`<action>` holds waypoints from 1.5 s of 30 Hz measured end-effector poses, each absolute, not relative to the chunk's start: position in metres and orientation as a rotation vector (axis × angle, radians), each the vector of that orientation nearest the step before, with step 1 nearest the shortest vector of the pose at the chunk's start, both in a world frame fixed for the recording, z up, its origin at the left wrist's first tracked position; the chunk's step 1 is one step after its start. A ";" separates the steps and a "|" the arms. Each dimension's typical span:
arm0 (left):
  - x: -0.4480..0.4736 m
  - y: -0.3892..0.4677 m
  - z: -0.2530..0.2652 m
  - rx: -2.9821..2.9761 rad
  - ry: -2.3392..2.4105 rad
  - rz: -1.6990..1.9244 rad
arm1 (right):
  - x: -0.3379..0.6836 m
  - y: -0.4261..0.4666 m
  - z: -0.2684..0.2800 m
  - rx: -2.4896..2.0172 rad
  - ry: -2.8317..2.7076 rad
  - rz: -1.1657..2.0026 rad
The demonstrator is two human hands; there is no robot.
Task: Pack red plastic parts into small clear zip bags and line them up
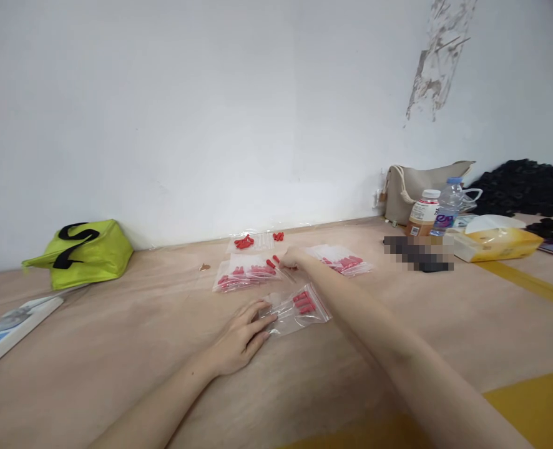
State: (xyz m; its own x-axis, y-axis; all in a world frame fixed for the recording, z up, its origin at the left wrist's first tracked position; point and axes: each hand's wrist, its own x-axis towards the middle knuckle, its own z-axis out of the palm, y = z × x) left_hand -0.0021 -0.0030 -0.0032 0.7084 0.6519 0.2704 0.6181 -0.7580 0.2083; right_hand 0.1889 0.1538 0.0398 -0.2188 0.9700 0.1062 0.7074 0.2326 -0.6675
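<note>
A clear zip bag (283, 322) lies in front of me with several small red pieces (304, 302) inside. My left hand (244, 335) rests on its left edge, fingers spread and stretched out. Farther back, my right hand (293, 257) reaches down with fingers bent together; whatever is between them is hidden. Two loose red pieces (273, 261) lie just left of those fingertips. Filled bags with red pieces overlap in a left pile (246, 276) and a right pile (346, 262), either side of my right hand.
Near the wall lie a bag of red pieces (244, 241) and a small red heap (278, 236). A lime-green bag (92, 252) stands left, beside a white box (17, 330). Rightward are a dark blurred object (419, 254), two bottles (425, 213), a tissue pack (496, 240) and a beige bag (401, 199).
</note>
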 end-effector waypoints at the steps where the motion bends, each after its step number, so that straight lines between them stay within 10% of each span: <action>1: -0.002 -0.003 -0.003 2.803 1.046 0.489 | 0.196 0.150 0.042 -1.554 -1.964 0.710; 15: 0.000 -0.003 0.001 2.761 1.104 0.448 | 0.291 0.053 -0.017 -1.000 -1.179 0.846; 45: 0.000 -0.004 0.002 2.735 1.139 0.407 | 0.285 0.043 -0.020 -1.037 -1.794 0.831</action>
State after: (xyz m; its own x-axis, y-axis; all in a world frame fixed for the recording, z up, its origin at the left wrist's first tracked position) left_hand -0.0005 -0.0045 0.0020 0.6748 0.7131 0.1899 0.6721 -0.7001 0.2410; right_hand 0.2855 0.0435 -0.0198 -0.2665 0.8961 0.3548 0.3087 0.4281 -0.8493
